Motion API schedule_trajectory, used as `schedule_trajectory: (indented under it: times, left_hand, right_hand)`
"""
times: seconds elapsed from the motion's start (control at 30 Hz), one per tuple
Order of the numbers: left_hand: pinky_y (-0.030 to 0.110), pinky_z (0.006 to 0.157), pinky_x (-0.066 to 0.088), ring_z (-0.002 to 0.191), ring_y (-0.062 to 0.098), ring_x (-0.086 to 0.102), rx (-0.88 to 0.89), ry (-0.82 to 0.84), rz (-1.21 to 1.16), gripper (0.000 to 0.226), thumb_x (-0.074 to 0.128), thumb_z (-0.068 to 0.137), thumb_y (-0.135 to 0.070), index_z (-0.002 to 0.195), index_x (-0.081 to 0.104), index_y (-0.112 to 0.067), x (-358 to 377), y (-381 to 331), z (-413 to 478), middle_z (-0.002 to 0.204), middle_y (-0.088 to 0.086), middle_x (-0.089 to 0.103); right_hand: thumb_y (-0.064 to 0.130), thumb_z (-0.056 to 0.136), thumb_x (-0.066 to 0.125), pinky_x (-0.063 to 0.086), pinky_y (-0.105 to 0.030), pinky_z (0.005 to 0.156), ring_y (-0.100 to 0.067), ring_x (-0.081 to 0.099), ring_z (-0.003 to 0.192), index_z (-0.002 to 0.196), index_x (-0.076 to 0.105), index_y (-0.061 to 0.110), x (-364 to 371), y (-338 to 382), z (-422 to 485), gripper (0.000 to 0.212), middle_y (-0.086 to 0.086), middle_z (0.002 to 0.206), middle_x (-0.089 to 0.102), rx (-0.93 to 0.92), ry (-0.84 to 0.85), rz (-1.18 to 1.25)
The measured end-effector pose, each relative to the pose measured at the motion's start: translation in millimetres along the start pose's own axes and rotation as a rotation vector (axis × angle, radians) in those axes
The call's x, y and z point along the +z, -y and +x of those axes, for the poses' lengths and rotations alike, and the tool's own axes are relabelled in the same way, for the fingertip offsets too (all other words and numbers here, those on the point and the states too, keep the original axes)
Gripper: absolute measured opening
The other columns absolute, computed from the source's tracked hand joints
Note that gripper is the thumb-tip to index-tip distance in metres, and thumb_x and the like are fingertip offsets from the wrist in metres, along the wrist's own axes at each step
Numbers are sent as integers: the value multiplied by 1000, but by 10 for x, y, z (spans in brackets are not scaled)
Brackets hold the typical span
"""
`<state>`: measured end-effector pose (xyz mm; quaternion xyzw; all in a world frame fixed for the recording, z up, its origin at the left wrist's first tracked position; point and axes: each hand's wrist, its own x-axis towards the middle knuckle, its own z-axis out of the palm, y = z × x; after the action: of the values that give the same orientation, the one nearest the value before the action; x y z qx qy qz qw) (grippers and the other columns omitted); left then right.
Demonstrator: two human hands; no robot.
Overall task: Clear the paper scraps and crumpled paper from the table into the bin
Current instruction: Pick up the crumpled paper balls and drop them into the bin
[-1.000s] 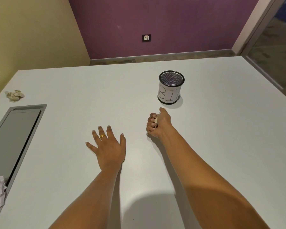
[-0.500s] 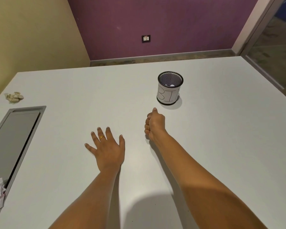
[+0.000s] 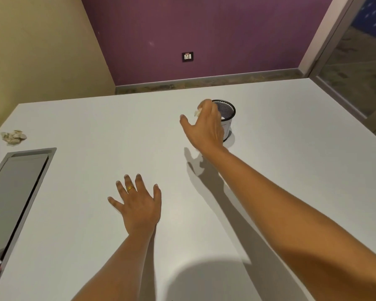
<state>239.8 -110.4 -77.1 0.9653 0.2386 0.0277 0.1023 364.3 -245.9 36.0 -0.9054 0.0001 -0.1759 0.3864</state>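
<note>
Paper scrap (image 3: 197,112), judged light and soft, is being pinched in the right hand (image 3: 206,129) beside the bin (image 3: 227,118) rim, while the left hand (image 3: 139,205) is being rested open on the desk (image 3: 96,131).

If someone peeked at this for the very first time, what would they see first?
Probably the right hand, raised beside the black mesh bin at the far middle of the table, pinching a paper scrap in its fingertips. Next, the left hand lying flat and spread on the table, nearer the camera. A crumpled paper sits far left.
</note>
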Motion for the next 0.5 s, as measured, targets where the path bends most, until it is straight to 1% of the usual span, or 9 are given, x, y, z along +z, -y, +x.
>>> schedule_trajectory:
  times: [0.03, 0.1, 0.17, 0.23, 0.27, 0.33, 0.37, 0.43, 0.5]
  left_hand:
    - [64, 109, 13, 142, 36, 14, 2, 1, 1, 60, 35, 91, -45, 140, 29, -12, -3, 2, -6, 151, 17, 27]
    - [64, 109, 13, 142, 36, 14, 1, 11, -1, 60, 35, 92, -46, 141, 28, -12, -5, -1, -9, 151, 17, 26]
    - [64, 109, 13, 142, 36, 13, 0, 11, -3, 60, 35, 92, -45, 141, 28, -12, -1, -7, -12, 151, 17, 26]
    - [64, 109, 14, 142, 36, 14, 2, 3, 7, 60, 35, 92, -45, 140, 28, -12, -1, -5, -15, 151, 17, 26]
    - [64, 109, 14, 142, 36, 14, 2, 2, 13, 60, 35, 92, -45, 140, 28, -12, 3, 1, -11, 151, 17, 27]
    - [65, 108, 14, 142, 36, 14, 1, 5, 17, 60, 34, 91, -46, 140, 28, -12, 11, 8, -6, 151, 17, 27]
    - [65, 108, 14, 141, 37, 15, 1, 6, 18, 60, 35, 91, -46, 140, 28, -11, 11, 6, -9, 150, 17, 27]
    - [65, 108, 15, 141, 37, 15, 2, 5, 22, 60, 35, 91, -45, 140, 29, -11, 11, 2, -6, 150, 18, 27]
    - [65, 108, 15, 141, 37, 15, 1, 6, 28, 59, 36, 91, -45, 140, 29, -11, 11, -1, -4, 150, 18, 27]
  right_hand:
    - [40, 83, 58, 40, -39, 75, -27, 46, 101, 110, 45, 9, -4, -17, 63, 43, -8, 110, 49, -60, -41, -112]
    - [42, 85, 55, 40, -41, 83, -28, 43, 107, 120, 43, 11, -1, -84, 171, 48, -10, 121, 45, -109, -71, -315]
    - [44, 88, 51, 39, -42, 89, -29, 41, 114, 129, 38, 11, 10, -159, 247, 54, -11, 129, 42, -110, -58, -416]
    - [46, 90, 48, 37, -46, 97, -31, 37, 124, 137, 31, 11, 27, -227, 306, 61, -12, 139, 36, -78, -7, -463]
    - [47, 91, 45, 34, -49, 102, -33, 31, 131, 141, 27, 11, 36, -257, 329, 64, -14, 145, 31, -53, 35, -482]
    - [50, 93, 40, 21, -56, 111, -34, 14, 142, 146, 17, 10, 57, -306, 351, 70, -15, 154, 17, -10, 130, -506]
    - [51, 94, 38, 14, -59, 113, -34, 7, 145, 147, 14, 10, 65, -329, 352, 72, -15, 156, 13, 2, 165, -505]
    - [52, 94, 36, 7, -59, 114, -33, 3, 146, 147, 14, 9, 80, -367, 331, 71, -15, 157, 11, -6, 182, -498]
    - [51, 94, 36, 7, -58, 115, -32, 6, 146, 145, 18, 7, 85, -394, 286, 69, -16, 156, 16, -31, 175, -498]
